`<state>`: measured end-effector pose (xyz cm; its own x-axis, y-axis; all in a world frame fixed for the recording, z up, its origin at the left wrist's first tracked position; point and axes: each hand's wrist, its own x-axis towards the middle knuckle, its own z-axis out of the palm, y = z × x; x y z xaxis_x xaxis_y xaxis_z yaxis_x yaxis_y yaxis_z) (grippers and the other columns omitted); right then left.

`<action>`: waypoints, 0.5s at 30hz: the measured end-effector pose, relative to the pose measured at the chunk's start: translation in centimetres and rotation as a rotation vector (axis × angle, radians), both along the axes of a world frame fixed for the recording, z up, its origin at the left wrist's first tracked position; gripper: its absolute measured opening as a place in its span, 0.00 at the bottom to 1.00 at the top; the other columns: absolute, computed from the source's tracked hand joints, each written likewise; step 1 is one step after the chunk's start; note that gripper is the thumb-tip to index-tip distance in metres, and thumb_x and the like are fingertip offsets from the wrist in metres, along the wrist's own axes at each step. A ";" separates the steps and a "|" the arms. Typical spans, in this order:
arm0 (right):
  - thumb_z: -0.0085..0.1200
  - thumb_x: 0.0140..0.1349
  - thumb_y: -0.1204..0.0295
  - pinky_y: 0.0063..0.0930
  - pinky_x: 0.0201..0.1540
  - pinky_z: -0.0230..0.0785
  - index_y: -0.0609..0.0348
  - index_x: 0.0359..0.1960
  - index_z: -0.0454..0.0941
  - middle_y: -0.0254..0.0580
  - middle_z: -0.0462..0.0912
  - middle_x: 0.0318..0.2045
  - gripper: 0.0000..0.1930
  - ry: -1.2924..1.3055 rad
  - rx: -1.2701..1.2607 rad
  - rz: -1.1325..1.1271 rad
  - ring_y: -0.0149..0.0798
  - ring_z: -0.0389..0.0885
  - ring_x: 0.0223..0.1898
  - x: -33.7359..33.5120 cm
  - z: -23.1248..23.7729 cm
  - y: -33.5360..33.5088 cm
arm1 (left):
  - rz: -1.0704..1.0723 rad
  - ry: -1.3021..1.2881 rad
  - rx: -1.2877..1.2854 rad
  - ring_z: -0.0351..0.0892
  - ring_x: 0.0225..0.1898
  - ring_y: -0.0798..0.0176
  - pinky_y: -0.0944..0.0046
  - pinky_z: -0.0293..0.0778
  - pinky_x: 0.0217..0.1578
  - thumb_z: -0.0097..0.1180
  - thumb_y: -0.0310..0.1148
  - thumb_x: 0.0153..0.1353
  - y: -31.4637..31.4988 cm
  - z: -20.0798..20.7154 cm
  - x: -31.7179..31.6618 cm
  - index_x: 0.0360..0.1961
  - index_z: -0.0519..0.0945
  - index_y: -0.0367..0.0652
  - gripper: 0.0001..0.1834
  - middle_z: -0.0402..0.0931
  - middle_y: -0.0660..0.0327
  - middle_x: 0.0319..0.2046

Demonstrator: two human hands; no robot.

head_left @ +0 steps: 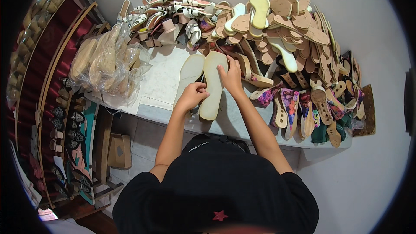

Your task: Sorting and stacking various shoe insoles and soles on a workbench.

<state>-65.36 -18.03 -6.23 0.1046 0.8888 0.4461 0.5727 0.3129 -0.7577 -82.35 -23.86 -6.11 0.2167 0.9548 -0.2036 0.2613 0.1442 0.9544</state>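
A pale cream shoe sole [212,91] is held up over the front of the table, its flat face turned toward me. My right hand [231,77] grips its upper right edge, thumb on the face and fingers curled round behind. At the lower left edge, my left hand [193,96] is closed against it with bent fingers. A second cream sole [189,76] lies just left of it on the table, partly covered by my left hand and the held sole. Whatever is behind the held sole is hidden.
Piled insoles [294,30] in tan and cream stand at the back right. Floral wedge shoes [289,108] line the right front edge. White strappy sandals [173,8] are heaped behind. Bagged wooden soles [106,60] sit left on the white table [162,71], beside a shoe rack [71,117].
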 end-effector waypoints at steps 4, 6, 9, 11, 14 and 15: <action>0.55 0.51 0.66 0.39 0.48 0.61 0.68 0.49 0.67 0.57 0.69 0.40 0.25 -0.009 -0.019 -0.014 0.54 0.69 0.44 0.0 -0.4 -0.3 | 0.012 0.056 0.071 0.74 0.30 0.67 0.68 0.71 0.33 0.60 0.29 0.47 -0.1 -0.9 0.0 0.40 0.75 0.30 0.18 0.76 0.59 0.27; 0.55 0.51 0.66 0.40 0.48 0.61 0.69 0.49 0.66 0.58 0.68 0.40 0.26 -0.041 -0.040 -0.013 0.55 0.68 0.44 0.1 -0.9 -0.3 | 0.009 0.074 0.071 0.74 0.31 0.66 0.68 0.71 0.34 0.60 0.30 0.47 -0.2 -1.0 0.0 0.40 0.76 0.30 0.19 0.76 0.58 0.28; 0.54 0.52 0.65 0.41 0.49 0.60 0.69 0.49 0.66 0.58 0.67 0.41 0.26 -0.083 -0.080 -0.015 0.56 0.68 0.44 0.2 -1.9 -0.2 | -0.001 0.153 0.065 0.75 0.32 0.64 0.67 0.71 0.35 0.60 0.32 0.47 -0.5 -0.3 0.2 0.40 0.76 0.31 0.19 0.76 0.54 0.30; 0.53 0.52 0.65 0.41 0.49 0.60 0.69 0.49 0.67 0.58 0.67 0.41 0.25 -0.094 -0.100 -0.020 0.56 0.67 0.45 0.5 -2.5 -0.1 | -0.009 0.212 0.058 0.76 0.33 0.63 0.66 0.71 0.36 0.60 0.33 0.47 -0.8 0.9 0.7 0.39 0.76 0.32 0.20 0.76 0.52 0.32; 0.49 0.56 0.63 0.40 0.49 0.60 0.68 0.51 0.65 0.57 0.67 0.42 0.25 0.043 -0.100 0.024 0.54 0.67 0.45 0.7 -2.6 -0.3 | 0.003 0.402 0.180 0.75 0.39 0.54 0.62 0.70 0.42 0.58 0.36 0.49 -2.0 1.3 1.4 0.43 0.74 0.30 0.23 0.74 0.44 0.38; 0.46 0.59 0.62 0.38 0.51 0.59 0.67 0.53 0.63 0.56 0.66 0.45 0.25 0.152 -0.142 0.001 0.51 0.67 0.47 0.8 -2.7 -0.5 | 0.061 0.384 0.264 0.73 0.43 0.50 0.60 0.68 0.45 0.56 0.37 0.51 -2.5 1.1 1.7 0.45 0.72 0.29 0.24 0.72 0.42 0.41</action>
